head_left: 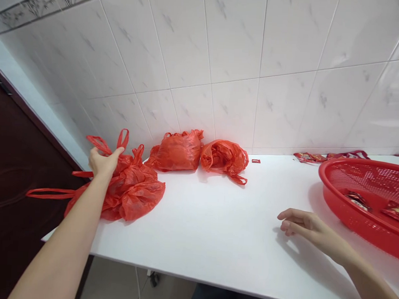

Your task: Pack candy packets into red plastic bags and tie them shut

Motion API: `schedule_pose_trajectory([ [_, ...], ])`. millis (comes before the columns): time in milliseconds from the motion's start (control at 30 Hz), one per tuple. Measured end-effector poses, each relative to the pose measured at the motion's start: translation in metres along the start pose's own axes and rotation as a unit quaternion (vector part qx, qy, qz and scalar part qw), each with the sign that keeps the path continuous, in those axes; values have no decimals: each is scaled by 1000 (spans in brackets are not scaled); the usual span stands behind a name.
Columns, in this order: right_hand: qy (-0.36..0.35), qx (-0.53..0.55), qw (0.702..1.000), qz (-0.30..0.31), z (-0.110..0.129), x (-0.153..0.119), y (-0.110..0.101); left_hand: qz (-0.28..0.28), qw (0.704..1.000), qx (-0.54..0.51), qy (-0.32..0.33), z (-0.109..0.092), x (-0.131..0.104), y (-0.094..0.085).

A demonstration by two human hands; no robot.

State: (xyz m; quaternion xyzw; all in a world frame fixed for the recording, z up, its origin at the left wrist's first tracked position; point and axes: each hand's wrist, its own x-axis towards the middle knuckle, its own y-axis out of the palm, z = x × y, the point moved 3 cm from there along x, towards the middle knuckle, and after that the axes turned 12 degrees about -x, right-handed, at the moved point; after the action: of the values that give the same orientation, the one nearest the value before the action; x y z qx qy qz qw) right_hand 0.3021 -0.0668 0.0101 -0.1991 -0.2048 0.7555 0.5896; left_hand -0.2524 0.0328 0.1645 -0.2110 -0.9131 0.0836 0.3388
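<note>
My left hand is among the handles of the red plastic bags heaped at the table's left end. Its fingers are partly hidden by the bag handles, and whether they grip one is unclear. Over the white table, my right hand hovers at the right with its fingers apart and nothing in them. Against the wall stand a full red bag and, beside it, a crumpled red bag with a loose opening. A tiny red packet lies to their right.
A large red basket with a few wrapped packets inside stands at the right. Red wrappers lie behind it by the tiled wall. At the far left is a dark door. The table's front edge runs below.
</note>
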Motion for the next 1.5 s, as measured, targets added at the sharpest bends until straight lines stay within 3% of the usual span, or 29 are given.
schedule_pose_trajectory([
  [67, -2, -38, 999, 22, -5, 4, 8, -77, 996, -49, -12, -12, 0, 7],
  [100, -3, -60, 998, 30, -8, 7, 13, -99, 992, -74, 18, -21, -2, 13],
  [167, -8, -105, 994, 30, -15, 11, 22, -82, 982, -117, 122, -40, -13, 31],
  [267, -17, -174, 985, 2, -20, 15, 32, 80, 949, -177, 250, -67, -55, 72],
  [300, -19, -196, 980, -6, -21, 15, 34, 184, 921, -193, 285, -76, -78, 91],
  [400, -21, -239, 971, -12, -20, 16, 38, 344, 858, -197, 325, -96, -154, 141],
  [467, -20, -246, 969, -16, -20, 16, 39, 490, 808, -187, 269, -104, -204, 176],
  [500, -20, -246, 969, -19, -20, 16, 39, 509, 801, -186, 255, -108, -224, 190],
  [600, -23, -246, 969, -30, -21, 16, 39, 525, 798, -196, 221, -115, -261, 221],
  [733, -25, -247, 968, -40, -21, 14, 40, 507, 817, -237, 142, -111, -269, 245],
  [833, -29, -250, 967, -41, -19, 14, 41, 468, 830, -296, 68, -103, -257, 248],
  [933, -32, -258, 964, -47, -19, 15, 41, 434, 823, -366, 6, -96, -240, 238],
  [1033, -31, -250, 966, -58, -21, 16, 42, 428, 798, -423, -37, -94, -227, 217],
  [1100, -31, -218, 973, -71, -22, 18, 41, 444, 761, -465, -83, -94, -226, 201],
  [1200, -32, -117, 989, -87, -17, 23, 38, 483, 703, -503, -136, -93, -236, 179],
  [1367, -69, 19, 993, -92, 13, 41, 39, 570, 623, -515, -145, -89, -280, 156],
  [1500, -115, 102, 985, -73, 35, 59, 53, 612, 608, -493, -110, -87, -310, 142],
])
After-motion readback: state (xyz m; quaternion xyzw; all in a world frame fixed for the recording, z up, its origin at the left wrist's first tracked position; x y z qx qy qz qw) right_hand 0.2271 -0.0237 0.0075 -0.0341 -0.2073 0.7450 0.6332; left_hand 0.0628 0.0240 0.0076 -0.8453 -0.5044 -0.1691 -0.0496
